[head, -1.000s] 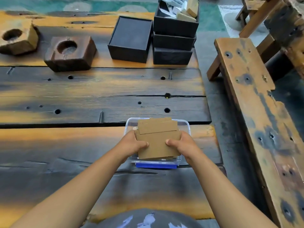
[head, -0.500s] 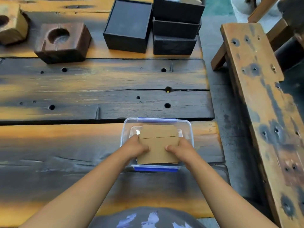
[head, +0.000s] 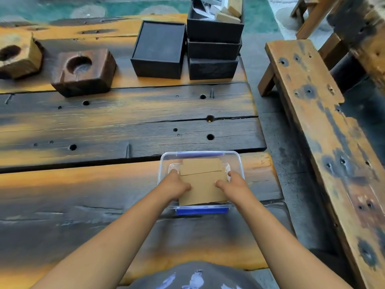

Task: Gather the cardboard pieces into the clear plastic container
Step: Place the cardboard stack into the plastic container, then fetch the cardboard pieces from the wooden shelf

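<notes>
A clear plastic container (head: 237, 157) with a blue edge at its near side sits on the wooden table close to the right edge. Inside it lies a stack of brown cardboard pieces (head: 203, 182), the top one smaller and set toward the far side. My left hand (head: 176, 187) grips the stack's left edge, thumb on top. My right hand (head: 232, 187) grips the right edge the same way. Both hands reach down into the container, and their fingers under the stack are hidden.
Three stacked black boxes (head: 213, 49) and one single black box (head: 158, 51) stand at the table's far side. Two wooden blocks with round hollows (head: 83, 71) (head: 18, 55) are at the far left. A wooden bench (head: 325, 130) runs along the right, across a gap.
The cardboard stack has gone down from above the container's rim into the container, with both hands still on it.
</notes>
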Tool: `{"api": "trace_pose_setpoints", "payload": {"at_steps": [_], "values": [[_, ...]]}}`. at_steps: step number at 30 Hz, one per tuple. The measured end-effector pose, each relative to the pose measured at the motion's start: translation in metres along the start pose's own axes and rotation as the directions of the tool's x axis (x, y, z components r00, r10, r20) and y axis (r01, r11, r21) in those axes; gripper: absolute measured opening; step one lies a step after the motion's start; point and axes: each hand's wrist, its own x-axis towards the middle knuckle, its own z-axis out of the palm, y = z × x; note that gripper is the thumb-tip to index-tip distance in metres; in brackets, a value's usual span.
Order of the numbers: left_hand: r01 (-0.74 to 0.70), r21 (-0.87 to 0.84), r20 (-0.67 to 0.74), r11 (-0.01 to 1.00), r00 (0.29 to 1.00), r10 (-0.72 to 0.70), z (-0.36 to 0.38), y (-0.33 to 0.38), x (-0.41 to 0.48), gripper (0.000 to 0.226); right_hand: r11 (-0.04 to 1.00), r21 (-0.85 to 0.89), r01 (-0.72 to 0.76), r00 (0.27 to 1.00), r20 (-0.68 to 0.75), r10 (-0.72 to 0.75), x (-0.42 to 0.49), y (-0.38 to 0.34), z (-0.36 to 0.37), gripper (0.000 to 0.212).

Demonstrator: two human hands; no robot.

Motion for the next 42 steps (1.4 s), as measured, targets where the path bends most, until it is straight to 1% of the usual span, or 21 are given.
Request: {"api": "trace_pose_setpoints", "payload": {"at_steps": [2, 4, 7, 8, 11, 13, 15, 18, 21, 23, 26, 30, 32, 35, 37, 39, 42], "values": [[-0.049, 0.086, -0.021, 0.995, 0.999, 0.051, -0.005, 0.001, -0.007, 0.040, 1.000, -0.009, 0.017, 0.999, -0.039, -0.018, -0.005, 0.002, -0.002, 0.027], [-0.123, 0.176, -0.028, 0.977, 0.991, 0.130, -0.014, 0.000, -0.020, 0.038, 0.999, 0.004, 0.040, 0.995, -0.088, -0.040, -0.019, 0.002, -0.001, 0.025], [-0.215, 0.289, -0.007, 0.933, 0.974, 0.227, -0.024, -0.008, -0.036, 0.037, 0.999, 0.007, 0.044, 0.990, -0.135, -0.042, -0.051, -0.001, 0.006, 0.052], [-0.254, 0.329, 0.004, 0.909, 0.963, 0.268, -0.029, -0.012, -0.041, 0.037, 0.999, 0.005, 0.041, 0.990, -0.139, -0.040, -0.065, -0.002, 0.012, 0.055], [-0.363, 0.428, 0.054, 0.827, 0.924, 0.378, -0.036, -0.027, -0.049, 0.045, 0.999, -0.009, 0.039, 0.991, -0.131, -0.040, -0.102, 0.000, 0.026, 0.048], [-0.450, 0.487, 0.136, 0.748, 0.885, 0.444, -0.039, -0.042, -0.058, 0.044, 0.999, -0.033, 0.023, 0.985, -0.170, -0.028, -0.130, 0.010, 0.040, 0.043], [-0.527, 0.546, 0.222, 0.651, 0.841, 0.494, -0.039, -0.058, -0.068, 0.041, 1.000, -0.002, 0.005, 0.974, -0.225, -0.005, -0.161, 0.024, 0.056, 0.038], [-0.618, 0.606, 0.358, 0.501, 0.774, 0.521, -0.030, -0.074, -0.083, 0.035, 0.998, -0.016, -0.053, 0.948, -0.315, 0.045, -0.201, 0.048, 0.072, 0.040], [-0.714, 0.609, 0.494, 0.344, 0.681, 0.540, -0.007, -0.081, -0.103, 0.038, 0.993, 0.050, -0.105, 0.919, -0.377, 0.116, -0.244, 0.079, 0.082, 0.038], [-0.776, 0.589, 0.589, 0.223, 0.602, 0.539, 0.014, -0.082, -0.123, 0.038, 0.988, 0.070, -0.140, 0.893, -0.421, 0.156, -0.274, 0.104, 0.085, 0.036], [-0.825, 0.564, 0.697, 0.025, 0.492, 0.522, 0.055, -0.078, -0.154, 0.037, 0.969, 0.151, -0.194, 0.824, -0.511, 0.245, -0.316, 0.147, 0.083, 0.034], [-0.845, 0.501, 0.797, -0.186, 0.367, 0.481, 0.119, -0.068, -0.197, 0.031, 0.924, 0.299, -0.239, 0.716, -0.588, 0.376, -0.367, 0.212, 0.076, 0.037], [-0.850, 0.449, 0.844, -0.276, 0.302, 0.444, 0.157, -0.067, -0.218, 0.033, 0.889, 0.394, -0.234, 0.658, -0.609, 0.443, -0.392, 0.250, 0.073, 0.034], [-0.847, 0.384, 0.895, -0.369, 0.243, 0.374, 0.212, -0.070, -0.253, 0.035, 0.841, 0.497, -0.212, 0.575, -0.633, 0.519, -0.430, 0.298, 0.067, 0.028], [-0.847, 0.320, 0.927, -0.424, 0.188, 0.325, 0.256, -0.076, -0.283, 0.036, 0.802, 0.572, -0.173, 0.503, -0.649, 0.571, -0.460, 0.331, 0.062, 0.023], [-0.847, 0.244, 0.956, -0.473, 0.130, 0.261, 0.297, -0.084, -0.317, 0.039, 0.752, 0.645, -0.138, 0.425, -0.647, 0.633, -0.491, 0.361, 0.061, 0.026], [-0.819, 0.082, 0.989, -0.568, -0.001, 0.145, 0.365, -0.102, -0.375, 0.039, 0.655, 0.752, -0.075, 0.295, -0.611, 0.735, -0.549, 0.409, 0.066, 0.028]]}}
